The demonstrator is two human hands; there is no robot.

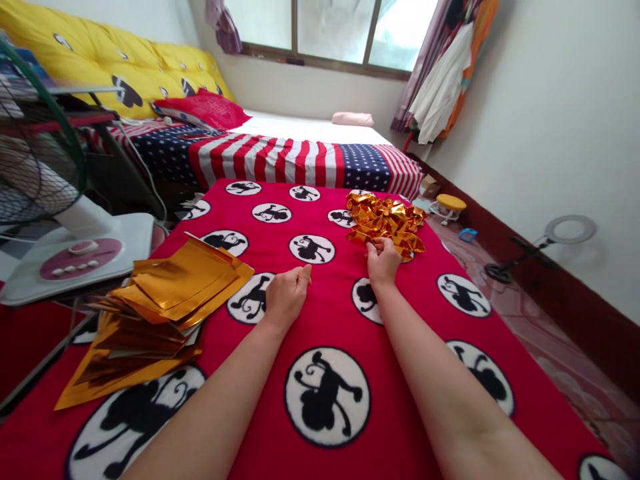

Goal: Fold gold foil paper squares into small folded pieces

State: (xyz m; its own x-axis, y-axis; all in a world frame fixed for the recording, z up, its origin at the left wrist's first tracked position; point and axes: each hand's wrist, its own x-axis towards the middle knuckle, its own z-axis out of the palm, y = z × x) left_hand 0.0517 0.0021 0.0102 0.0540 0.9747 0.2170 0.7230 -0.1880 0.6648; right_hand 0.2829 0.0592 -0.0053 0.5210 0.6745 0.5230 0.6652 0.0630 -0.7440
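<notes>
Foil pieces point(387, 217): R on red cloth point(335, 300); prob. light, crushable, I'd grip edges.
R hand point(384, 265): at near edge; can't tell if pinching.
L hand point(285, 297): fingers pressed together, near sheets point(183, 280).

can't see inside curled left hand point(289, 295), mid-frame. can't tell pinch from mere touch at right hand point(384, 265), by gold foil heap point(385, 217). can't count overlapped sheets in foil stack point(183, 277), lower left. see fan point(120, 233) only partly, cropped at left edge. see window point(335, 30) cropped at top edge, washed out behind glass.
</notes>
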